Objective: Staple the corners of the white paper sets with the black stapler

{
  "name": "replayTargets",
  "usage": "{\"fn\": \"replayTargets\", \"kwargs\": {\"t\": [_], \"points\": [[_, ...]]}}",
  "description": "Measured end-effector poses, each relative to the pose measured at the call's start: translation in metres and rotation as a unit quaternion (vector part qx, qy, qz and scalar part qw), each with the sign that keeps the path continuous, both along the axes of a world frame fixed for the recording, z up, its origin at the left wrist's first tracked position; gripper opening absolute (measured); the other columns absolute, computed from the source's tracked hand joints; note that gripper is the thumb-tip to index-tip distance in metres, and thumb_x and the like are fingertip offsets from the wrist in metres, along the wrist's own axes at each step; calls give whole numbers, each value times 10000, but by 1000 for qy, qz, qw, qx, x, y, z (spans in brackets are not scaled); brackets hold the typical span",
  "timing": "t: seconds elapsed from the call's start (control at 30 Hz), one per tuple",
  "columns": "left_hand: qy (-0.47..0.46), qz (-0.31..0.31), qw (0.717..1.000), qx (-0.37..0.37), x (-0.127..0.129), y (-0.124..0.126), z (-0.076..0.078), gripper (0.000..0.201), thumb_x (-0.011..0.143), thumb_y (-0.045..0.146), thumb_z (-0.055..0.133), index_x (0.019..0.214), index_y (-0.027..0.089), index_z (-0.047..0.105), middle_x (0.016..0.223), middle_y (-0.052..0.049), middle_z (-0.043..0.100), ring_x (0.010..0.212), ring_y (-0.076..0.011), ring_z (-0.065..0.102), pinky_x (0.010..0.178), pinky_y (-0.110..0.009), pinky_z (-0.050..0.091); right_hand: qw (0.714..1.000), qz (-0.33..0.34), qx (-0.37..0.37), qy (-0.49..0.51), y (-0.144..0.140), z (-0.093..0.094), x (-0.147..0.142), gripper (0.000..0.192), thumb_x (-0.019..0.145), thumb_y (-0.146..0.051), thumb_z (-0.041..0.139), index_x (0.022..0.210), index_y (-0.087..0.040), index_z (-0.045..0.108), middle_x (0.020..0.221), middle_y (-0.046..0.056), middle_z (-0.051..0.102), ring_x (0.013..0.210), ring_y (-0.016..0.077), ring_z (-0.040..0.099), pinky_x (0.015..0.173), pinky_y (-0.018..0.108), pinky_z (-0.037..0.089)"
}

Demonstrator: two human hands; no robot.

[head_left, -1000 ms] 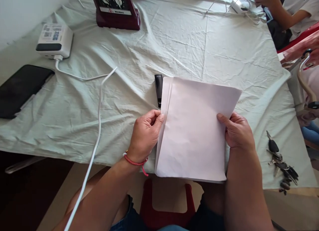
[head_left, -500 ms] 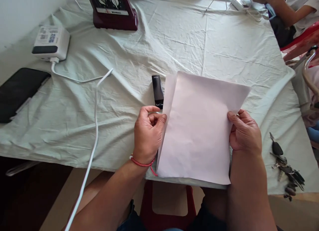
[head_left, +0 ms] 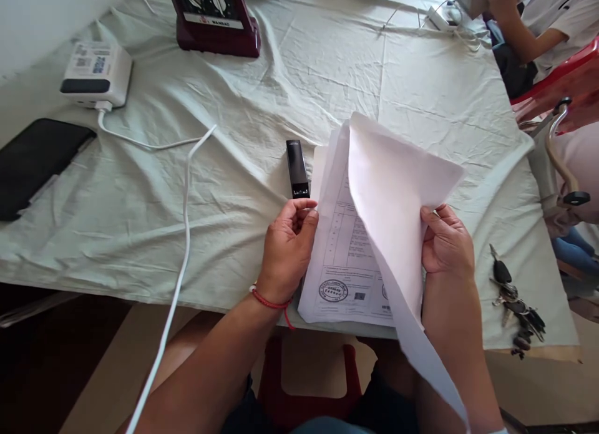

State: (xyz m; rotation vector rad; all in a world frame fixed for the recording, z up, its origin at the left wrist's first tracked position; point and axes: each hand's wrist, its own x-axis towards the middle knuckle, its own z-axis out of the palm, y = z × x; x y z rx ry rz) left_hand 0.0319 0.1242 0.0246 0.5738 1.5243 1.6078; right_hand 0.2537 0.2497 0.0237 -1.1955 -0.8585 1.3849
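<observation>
My left hand (head_left: 287,253) is closed on the left edge of a stack of printed sheets (head_left: 344,250). The exposed page carries a table, a round stamp and a small square code. Between thumb and fingers, my right hand (head_left: 447,241) grips the right side of a blank-faced sheet of paper (head_left: 393,172). That sheet curls up and over the stack, its lower corner hanging past the table edge along my right forearm. A slim black object (head_left: 297,169) with a shiny end, perhaps a stapler, lies just beyond my left fingers.
A bunch of keys (head_left: 517,303) lies at right on the cloth-covered table (head_left: 224,209). At left are a black phone (head_left: 42,166) and a white box (head_left: 96,75) with a white cable (head_left: 185,203). A maroon appliance (head_left: 213,22) stands behind. Another person's arm (head_left: 528,38) shows at upper right.
The blank top sheet has been lifted and curled rightward by my right hand, uncovering the printed page beneath. My left hand stays at the stack's left edge.
</observation>
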Motion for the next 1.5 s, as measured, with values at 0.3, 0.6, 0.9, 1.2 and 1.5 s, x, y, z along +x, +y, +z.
{"fn": "replayTargets", "kwargs": {"t": [0.3,0.6,0.9,1.2,1.5], "points": [[-83,-72,994,-11,-3,-4,3,366,800,520,880,795,186,728,748,6,669,710,-134,552,633,-256,439,1000,5,-20,8,0,2,-2,412,523,-211,974,874,-199,759,936,-8,802,791,128,722,745,251,625],[3,-33,999,13,-6,-5,-1,346,823,487,873,780,184,711,755,13,641,745,-125,541,698,-249,445,998,12,-1,-62,-2,-6,-1,382,590,-300,974,910,-197,793,899,1,800,762,121,697,750,243,590],[-58,9,998,33,-2,-7,0,375,789,255,885,945,255,544,684,99,547,604,-95,512,563,-203,426,999,27,-30,-29,-3,-1,-1,384,565,-275,980,875,-215,761,879,-19,792,731,134,703,751,289,626],[-26,-33,999,11,-6,-10,4,119,852,313,790,881,216,728,721,25,622,643,-115,530,590,-232,433,999,12,-40,-15,-3,2,-1,379,556,-234,964,879,-210,766,906,-21,795,760,118,707,743,252,621],[51,-31,998,14,-3,-13,2,375,992,514,663,772,211,683,749,-3,575,746,-155,501,666,-272,425,999,27,-28,-21,-3,2,-2,384,576,-274,975,894,-212,769,915,-14,800,763,150,717,841,337,645]]}}
